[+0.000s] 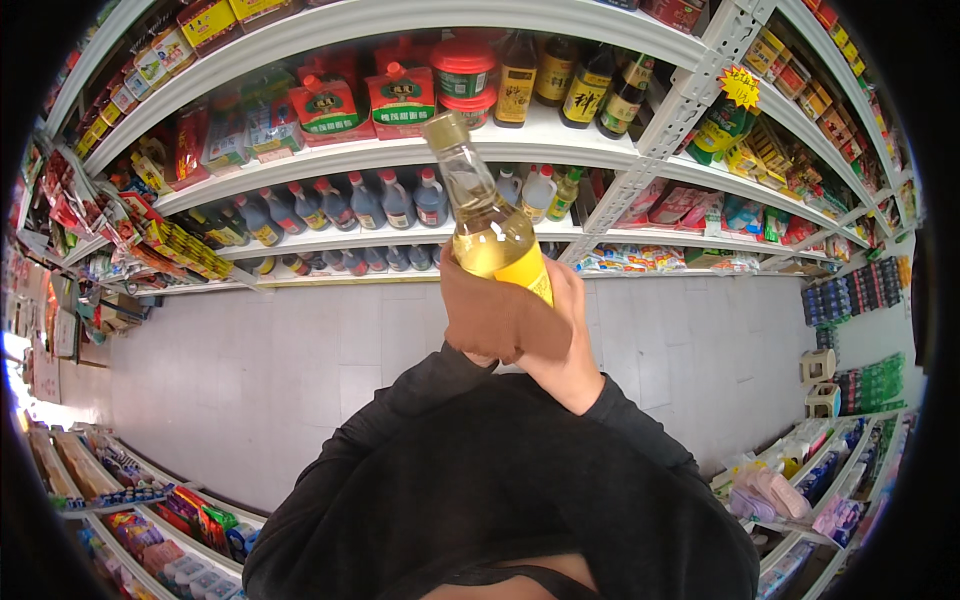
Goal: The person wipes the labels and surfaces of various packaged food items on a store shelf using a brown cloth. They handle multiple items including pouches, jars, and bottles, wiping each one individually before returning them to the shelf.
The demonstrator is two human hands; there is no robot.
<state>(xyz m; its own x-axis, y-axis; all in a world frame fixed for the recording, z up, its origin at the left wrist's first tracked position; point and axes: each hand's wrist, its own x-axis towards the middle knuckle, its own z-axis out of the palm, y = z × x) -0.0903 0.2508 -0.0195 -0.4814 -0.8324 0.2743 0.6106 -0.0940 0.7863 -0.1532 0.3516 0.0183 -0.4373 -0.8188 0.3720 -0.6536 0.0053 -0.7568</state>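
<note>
A clear glass bottle of pale yellow liquid (487, 217), with a gold cap and a yellow label, is held up tilted before my chest. A brown cloth (502, 311) wraps round its lower part. My right hand (566, 337) grips the bottle's lower right side, its fingers partly behind the bottle and cloth. My left hand (480, 358) is mostly hidden under the cloth; only a little of it shows near the sleeve, and it appears to hold the cloth against the bottle.
White metal shelves (525, 142) ahead carry dark sauce bottles (516, 79), red pouches (326, 109) and red-capped jugs (431, 199). A shelf upright (622, 195) stands to the right. More stocked shelves are behind me on both sides. Plastic stools (817, 366) stand at the far right.
</note>
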